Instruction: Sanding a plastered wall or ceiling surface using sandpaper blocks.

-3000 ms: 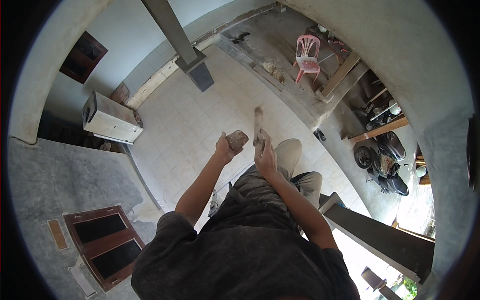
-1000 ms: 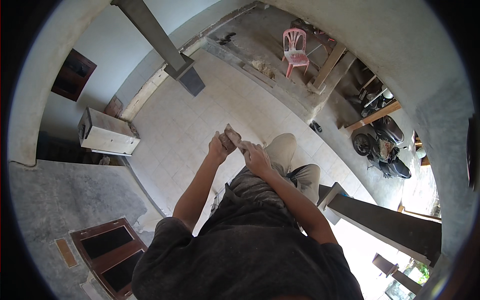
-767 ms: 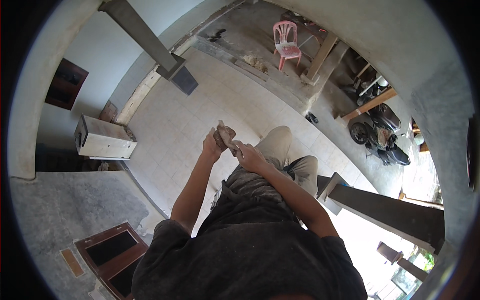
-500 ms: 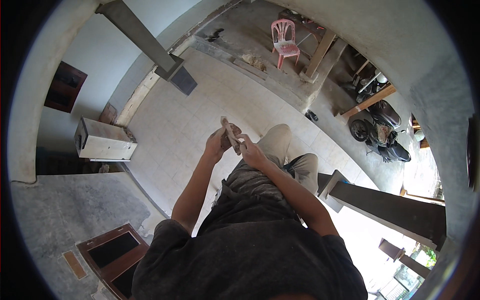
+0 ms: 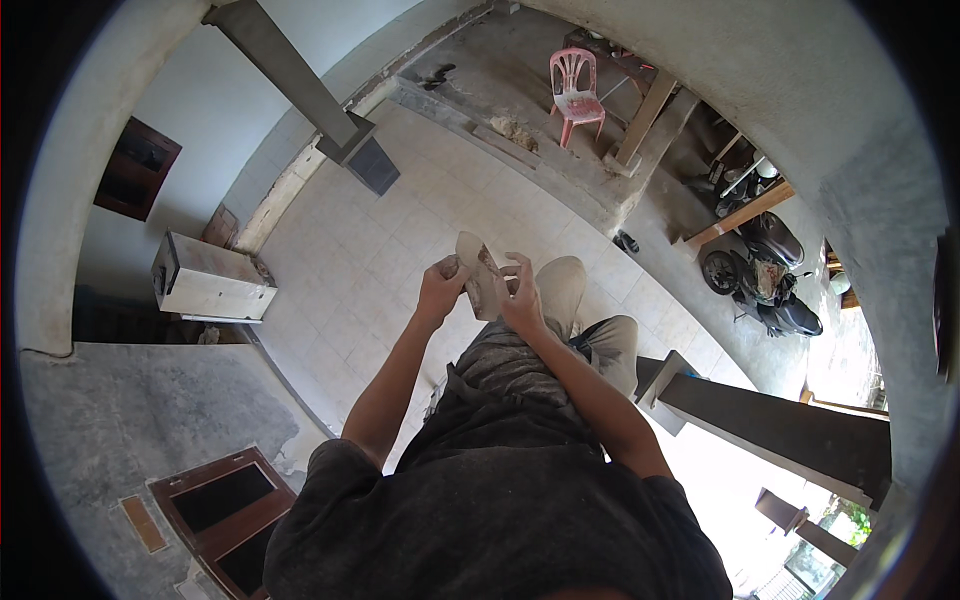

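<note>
My left hand [image 5: 438, 291] pinches the left edge of a flat, dusty, pale-grey piece [image 5: 478, 272], rounded at its far end and stained brown along its right side. I cannot make out exactly what kind of thing it is. The piece is held up above the tiled floor in front of my lap, its broad face toward me. My right hand [image 5: 520, 298] is at its right edge, fingers bent and spread apart. Whether those fingertips touch the edge is hard to tell.
Pale floor tiles [image 5: 340, 270] stretch around me. A dark pillar [image 5: 290, 85] stands far left, a worn white cabinet [image 5: 215, 280] at left. Beyond a low ledge are a pink plastic chair [image 5: 575, 100] and a motorcycle [image 5: 765, 270]. Another pillar [image 5: 770, 420] stands at right.
The piece has turned from nearly edge-on to showing its broad face. My right hand has loosened and spread its fingers, while my left keeps hold.
</note>
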Demonstrator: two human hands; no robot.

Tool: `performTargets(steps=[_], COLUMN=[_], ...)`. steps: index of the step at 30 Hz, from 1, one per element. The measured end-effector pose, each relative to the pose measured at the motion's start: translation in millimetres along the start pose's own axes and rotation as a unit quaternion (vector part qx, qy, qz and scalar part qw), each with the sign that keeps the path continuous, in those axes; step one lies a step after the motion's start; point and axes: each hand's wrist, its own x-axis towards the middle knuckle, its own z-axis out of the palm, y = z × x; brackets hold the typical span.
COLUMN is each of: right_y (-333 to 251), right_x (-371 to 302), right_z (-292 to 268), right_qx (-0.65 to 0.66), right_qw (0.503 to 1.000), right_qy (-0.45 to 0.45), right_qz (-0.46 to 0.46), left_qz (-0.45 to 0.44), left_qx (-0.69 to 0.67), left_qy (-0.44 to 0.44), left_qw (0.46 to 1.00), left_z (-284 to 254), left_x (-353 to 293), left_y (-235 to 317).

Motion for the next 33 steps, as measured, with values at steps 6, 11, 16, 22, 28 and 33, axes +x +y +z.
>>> performTargets(steps=[6,11,16,22,28,33], right_y=[10,3,6,10,-38,-59], right_x=[9,8,5,5,42,41], right_z=[0,-9,-4,-11,-65,-93], right_qx=[0.014,-0.217,-0.327,-0.173,-0.216,-0.239], right_qw=[0.986,0.925,0.914,0.94,0.926,0.926], right_qy=[0.127,0.089,0.073,-0.052,-0.001,0.001], right_qz=[-0.105,-0.299,-0.229,-0.289,-0.31,-0.291], left_qz=[0.002,-0.007,0.005,0.041,0.112,0.13], left_qx=[-0.068,-0.113,-0.101,-0.043,0.122,0.137], left_qy=[-0.026,0.034,0.035,0.008,-0.095,-0.119], left_qw=[0.997,0.993,0.994,0.998,0.982,0.975], left_z=[12,22,14,17,19,56], left_x=[1,7,19,36,67,72], left_y=[11,2,-7,-4,-57,-31])
